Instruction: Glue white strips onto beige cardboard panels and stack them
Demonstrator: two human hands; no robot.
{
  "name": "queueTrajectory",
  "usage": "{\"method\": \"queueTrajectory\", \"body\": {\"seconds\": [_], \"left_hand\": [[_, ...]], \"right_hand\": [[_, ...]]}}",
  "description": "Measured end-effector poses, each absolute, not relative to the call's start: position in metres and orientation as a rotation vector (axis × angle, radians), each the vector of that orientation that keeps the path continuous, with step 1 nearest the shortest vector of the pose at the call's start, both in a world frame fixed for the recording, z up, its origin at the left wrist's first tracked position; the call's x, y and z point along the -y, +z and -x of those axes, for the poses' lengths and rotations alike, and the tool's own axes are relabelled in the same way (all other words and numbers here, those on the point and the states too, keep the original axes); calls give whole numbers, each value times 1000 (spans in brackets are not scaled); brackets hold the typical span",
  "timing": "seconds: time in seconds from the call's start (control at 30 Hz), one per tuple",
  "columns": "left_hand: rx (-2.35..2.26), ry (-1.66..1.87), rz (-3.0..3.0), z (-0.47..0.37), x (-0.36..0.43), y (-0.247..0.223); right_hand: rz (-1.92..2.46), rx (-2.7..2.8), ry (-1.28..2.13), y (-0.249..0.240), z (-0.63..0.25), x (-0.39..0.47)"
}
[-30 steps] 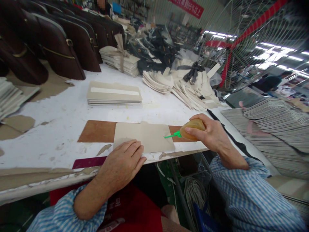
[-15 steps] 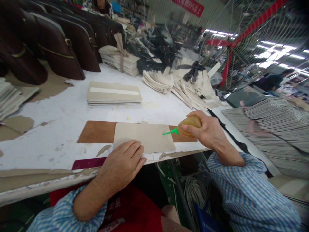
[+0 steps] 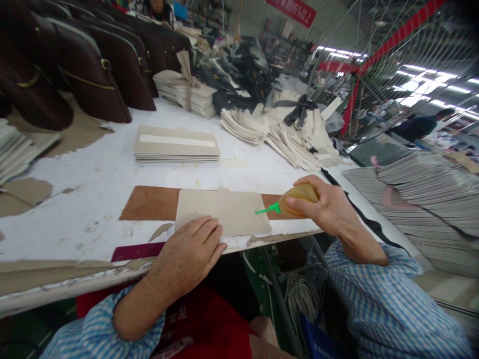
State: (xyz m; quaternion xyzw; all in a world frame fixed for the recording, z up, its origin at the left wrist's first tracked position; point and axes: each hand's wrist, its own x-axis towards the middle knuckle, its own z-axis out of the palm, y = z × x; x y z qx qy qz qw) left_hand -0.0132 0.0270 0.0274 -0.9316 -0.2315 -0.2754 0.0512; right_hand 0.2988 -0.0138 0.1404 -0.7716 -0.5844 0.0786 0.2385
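A beige panel [image 3: 228,209] with rounded corners lies across a brown strip [image 3: 149,203] at the table's front edge. My left hand [image 3: 194,249] rests flat on the panel's near left corner, fingers extended and holding nothing. In my right hand [image 3: 327,204] is a squeeze bottle [image 3: 299,198] of amber liquid, tilted with its green nozzle [image 3: 269,208] pointing left. The nozzle's tip is at the panel's right part, by a small dark dot; whether it touches the surface I cannot tell. Another small dot shows on the panel's left part.
Behind the panel is a neat stack of beige panels [image 3: 175,144]. Dark brown bags [image 3: 93,75] stand at the back left. Loose beige pieces [image 3: 299,139] and a tied bundle [image 3: 190,92] lie farther back. Grey stacked sheets [image 3: 422,199] and a wire fan guard [image 3: 359,70] are at right.
My right hand has shifted slightly right and nearer with the squeeze bottle, its nozzle tip moving down along the panel. My left hand stays in place.
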Motion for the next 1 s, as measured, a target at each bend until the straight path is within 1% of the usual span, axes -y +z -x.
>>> {"method": "queueTrajectory", "body": {"seconds": [0.23, 0.43, 0.67, 1.0], "left_hand": [[721, -824, 2834, 13, -27, 25], [794, -777, 2797, 14, -20, 29], [773, -772, 2817, 13, -20, 28], [784, -782, 2839, 12, -20, 26]], "right_hand": [[2017, 1444, 345, 127, -297, 14], [1790, 1316, 469, 112, -290, 1], [1665, 1392, 670, 102, -247, -25], [1679, 1529, 715, 97, -222, -48]]}}
